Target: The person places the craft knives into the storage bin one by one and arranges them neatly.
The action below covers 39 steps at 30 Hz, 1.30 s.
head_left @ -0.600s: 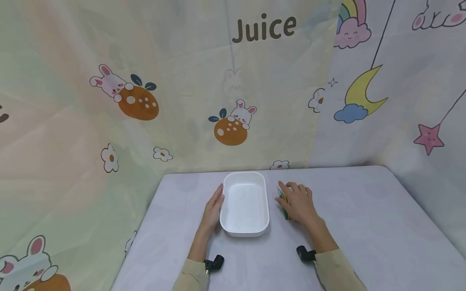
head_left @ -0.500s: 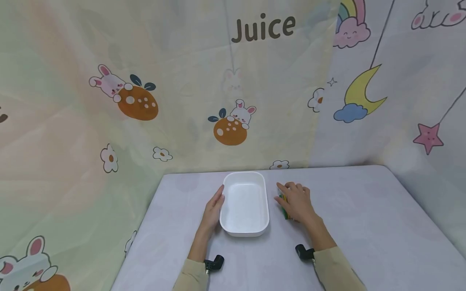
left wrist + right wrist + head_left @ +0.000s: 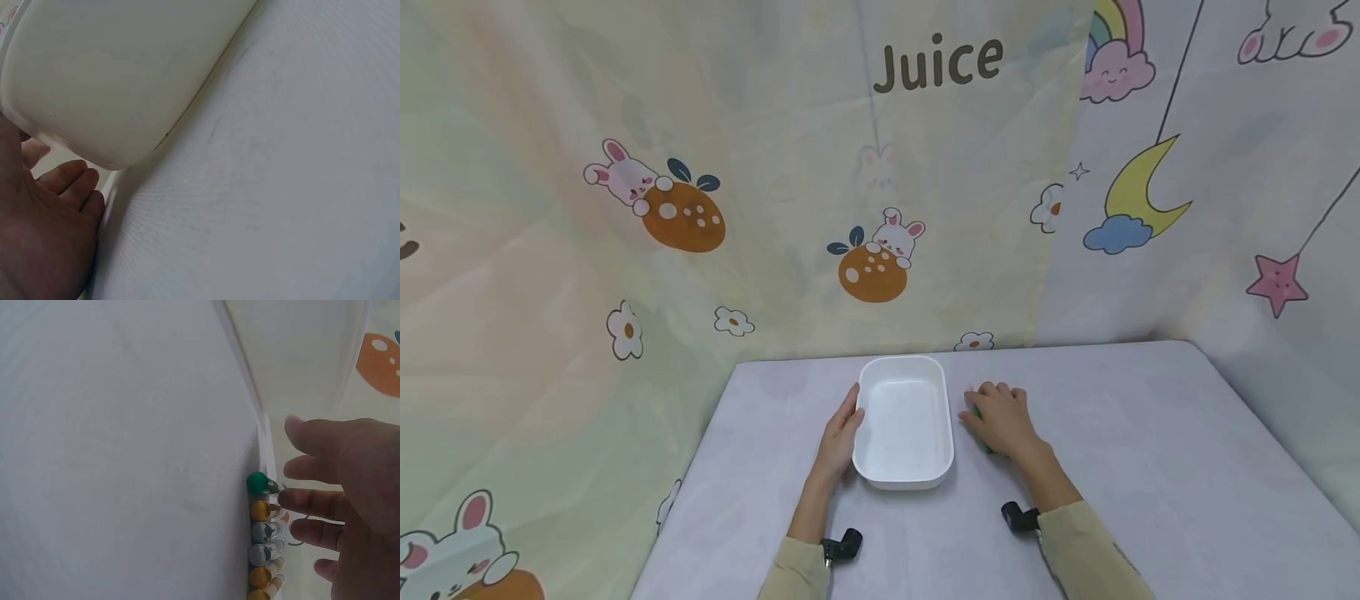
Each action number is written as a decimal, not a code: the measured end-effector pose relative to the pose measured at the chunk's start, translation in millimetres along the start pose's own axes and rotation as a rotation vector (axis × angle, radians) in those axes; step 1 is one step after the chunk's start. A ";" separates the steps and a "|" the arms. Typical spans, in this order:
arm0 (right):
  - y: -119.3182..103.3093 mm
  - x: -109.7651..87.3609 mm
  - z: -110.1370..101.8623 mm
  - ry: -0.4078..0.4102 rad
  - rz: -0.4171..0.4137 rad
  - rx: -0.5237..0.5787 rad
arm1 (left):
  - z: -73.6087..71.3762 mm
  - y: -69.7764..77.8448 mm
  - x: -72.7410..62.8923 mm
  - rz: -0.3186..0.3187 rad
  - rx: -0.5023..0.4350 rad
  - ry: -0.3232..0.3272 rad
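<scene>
My left hand (image 3: 835, 439) rests along the left side of a white rectangular container (image 3: 904, 484), fingers extended and thumb at its rim. Seen from the left wrist, the fingers lie beside the container's pale outer wall (image 3: 131, 75). To the right of the container my right hand (image 3: 1004, 423) reaches over a row of slim pen-like sticks, mostly hidden under it in the head view. Their round ends show in the right wrist view: a green one (image 3: 255, 483), then orange-yellow ones (image 3: 259, 510) and grey ones (image 3: 260, 532). Thumb and fingers are spread around the green end, not closed.
A white cloth (image 3: 1150, 450) covers the table. A printed curtain (image 3: 790, 167) with rabbits and flowers hangs behind its far edge. Each wrist wears a small black camera, such as the one by the right sleeve (image 3: 1019, 517).
My right hand has shifted slightly left and lower over the sticks, covering the yellow ones in the head view. The left hand and the container stay in place; the head view tilts slightly.
</scene>
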State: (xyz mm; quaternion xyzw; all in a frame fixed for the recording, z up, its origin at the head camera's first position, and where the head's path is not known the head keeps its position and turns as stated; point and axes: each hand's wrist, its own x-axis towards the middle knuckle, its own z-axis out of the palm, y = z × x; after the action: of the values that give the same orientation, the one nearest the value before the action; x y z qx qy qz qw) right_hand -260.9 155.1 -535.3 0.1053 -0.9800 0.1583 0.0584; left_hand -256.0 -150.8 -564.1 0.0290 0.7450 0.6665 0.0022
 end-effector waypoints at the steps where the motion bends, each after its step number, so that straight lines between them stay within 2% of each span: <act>1: -0.3 0.3 0.6 -0.008 0.001 -0.001 | 0.1 -0.3 0.2 0.005 0.006 -0.002; 9: -5.1 3.6 2.0 -0.058 0.006 -0.031 | 0.7 -1.2 0.7 0.003 0.037 0.003; 18: -10.5 12.7 6.6 -0.073 0.012 -0.092 | -0.2 -1.5 -0.9 0.002 0.057 -0.001; 25: -11.9 14.9 8.1 -0.064 0.044 -0.034 | 0.9 -2.4 -0.6 -0.011 0.055 -0.002; 33: -14.0 12.1 7.1 -0.030 0.076 -0.016 | 1.6 -2.1 -0.6 -0.008 0.054 -0.007; 39: -14.7 11.8 1.7 0.045 0.078 0.090 | 0.7 -1.9 -2.1 -0.005 0.054 -0.009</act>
State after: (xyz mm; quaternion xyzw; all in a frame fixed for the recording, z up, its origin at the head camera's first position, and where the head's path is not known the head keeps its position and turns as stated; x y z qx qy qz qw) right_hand -269.2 138.6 -530.8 0.0658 -0.9737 0.2068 0.0692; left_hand -253.9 -150.4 -566.1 0.0300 0.7628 0.6459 0.0064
